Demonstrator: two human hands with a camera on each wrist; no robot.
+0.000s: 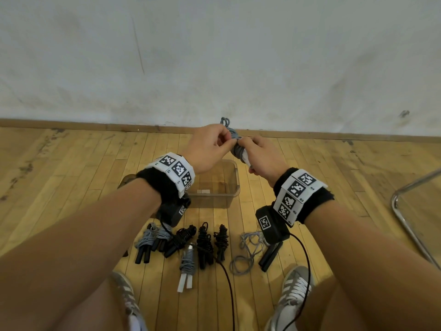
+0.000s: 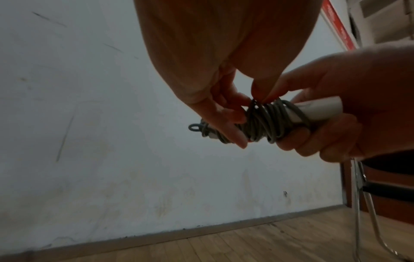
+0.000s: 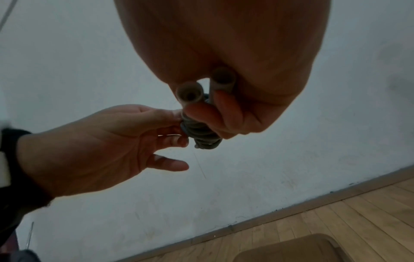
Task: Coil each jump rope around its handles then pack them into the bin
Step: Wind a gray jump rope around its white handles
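On the wood floor [image 1: 310,168] lay five coiled ropes: two grey-corded [image 1: 149,237], two black [image 1: 205,242], one white-handled [image 1: 187,266], plus one loose grey rope [image 1: 248,249] and a clear plastic bin [image 1: 235,187] holding none. Above the bin, the right hand [image 1: 265,156] was wrapped round the two white handles [image 3: 188,93] of a seventh rope [image 2: 266,120], left hand [image 1: 207,146] fingertips pinching its grey cord. Only the right wrist view showed the handles' hollow tube ends; only the left wrist view showed the small cord loop [image 2: 194,127] poking out.
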